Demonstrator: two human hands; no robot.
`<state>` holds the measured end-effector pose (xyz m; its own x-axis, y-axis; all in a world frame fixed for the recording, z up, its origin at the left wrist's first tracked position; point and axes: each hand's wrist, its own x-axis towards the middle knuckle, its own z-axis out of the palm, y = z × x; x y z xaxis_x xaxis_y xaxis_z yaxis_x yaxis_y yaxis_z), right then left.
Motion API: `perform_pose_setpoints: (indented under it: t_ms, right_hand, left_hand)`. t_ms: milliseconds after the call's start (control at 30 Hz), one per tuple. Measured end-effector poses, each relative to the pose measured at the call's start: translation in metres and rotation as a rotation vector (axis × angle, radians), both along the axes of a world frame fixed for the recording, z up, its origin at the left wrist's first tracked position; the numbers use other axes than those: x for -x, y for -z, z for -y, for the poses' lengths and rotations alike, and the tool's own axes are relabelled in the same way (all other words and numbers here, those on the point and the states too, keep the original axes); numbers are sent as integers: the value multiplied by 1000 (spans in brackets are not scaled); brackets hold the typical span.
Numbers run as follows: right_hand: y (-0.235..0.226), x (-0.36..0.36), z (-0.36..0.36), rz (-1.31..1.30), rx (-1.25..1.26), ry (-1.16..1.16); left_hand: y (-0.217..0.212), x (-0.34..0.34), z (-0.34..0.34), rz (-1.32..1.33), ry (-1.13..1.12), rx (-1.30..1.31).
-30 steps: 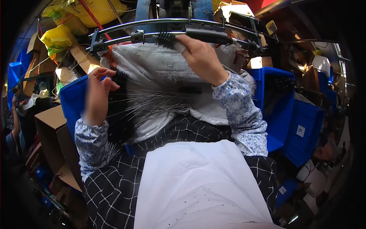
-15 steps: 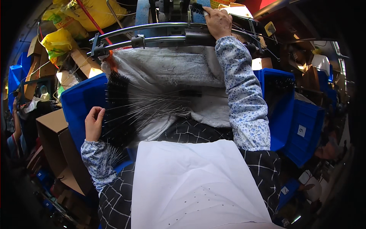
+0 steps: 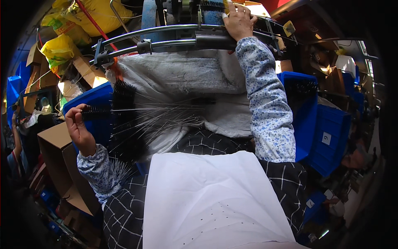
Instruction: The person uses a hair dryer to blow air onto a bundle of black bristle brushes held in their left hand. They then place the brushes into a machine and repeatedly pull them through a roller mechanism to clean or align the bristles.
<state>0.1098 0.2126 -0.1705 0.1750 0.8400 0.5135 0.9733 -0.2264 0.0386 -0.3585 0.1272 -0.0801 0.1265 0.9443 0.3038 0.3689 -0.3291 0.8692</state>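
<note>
My left hand (image 3: pixel 78 129) is closed around the black bristle end of a thin wire brush (image 3: pixel 99 111), held level over a pile of black wire brushes (image 3: pixel 130 124) on my lap. The pile rests on a white woven sack (image 3: pixel 186 79). My right hand (image 3: pixel 238 20) reaches far up to the machine, fingers on a black brush head (image 3: pixel 213 6) near its curved metal rails (image 3: pixel 166 33). My sleeves are blue floral print.
Blue plastic bins stand at the left (image 3: pixel 95 99) and right (image 3: pixel 313 112); the right one holds black brushes. Yellow bags (image 3: pixel 62 47) and cardboard boxes (image 3: pixel 56 145) crowd the left. A white sheet (image 3: pixel 211 199) covers my checked apron.
My right hand rose from the rail with a brush up to the machine's top. My left hand dropped to the brush pile and lifted one brush out to the left.
</note>
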Motion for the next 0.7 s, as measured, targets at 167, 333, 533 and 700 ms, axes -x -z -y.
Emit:
perform_pose_setpoints:
  t_ms: [167,333,533,700]
  right_hand:
    - [-3,-5,20,-259,68,55]
    - [-6,18,11,-340,60,29]
    - [-6,37,2,-364,57,8]
    - [-5,51,-2,-357,40,14]
  left_hand:
    - [1,-10,-16,477,175,-22]
    - [-40,26,-31,331,-225,-247]
    - [-75,79,-21,179,-544,-373]
    - [-65,112,-15,477,-430,-262]
